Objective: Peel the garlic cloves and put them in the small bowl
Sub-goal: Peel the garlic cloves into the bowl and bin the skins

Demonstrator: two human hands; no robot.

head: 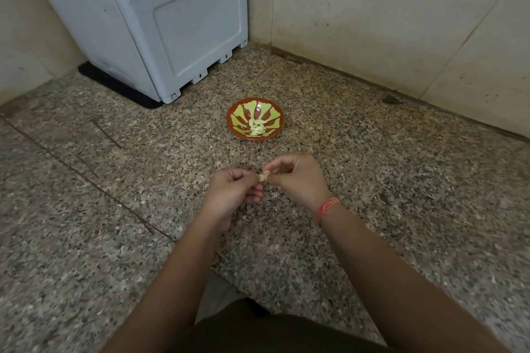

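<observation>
Counter (387, 169) — left hand (233, 191), right hand (298, 178) apparently pinch clove (263, 176).

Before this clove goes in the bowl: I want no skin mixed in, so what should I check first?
1. Grip: left hand and right hand pinch the garlic clove: ok.
2. Skin fully off that clove: cannot tell, fingers cover most of it.
3. Target: small bowl upright on the granite counter: ok.
4. Room beside the peeled cloves already in it: ok.
5. Path from hands to bowl unobstructed: ok.
</observation>
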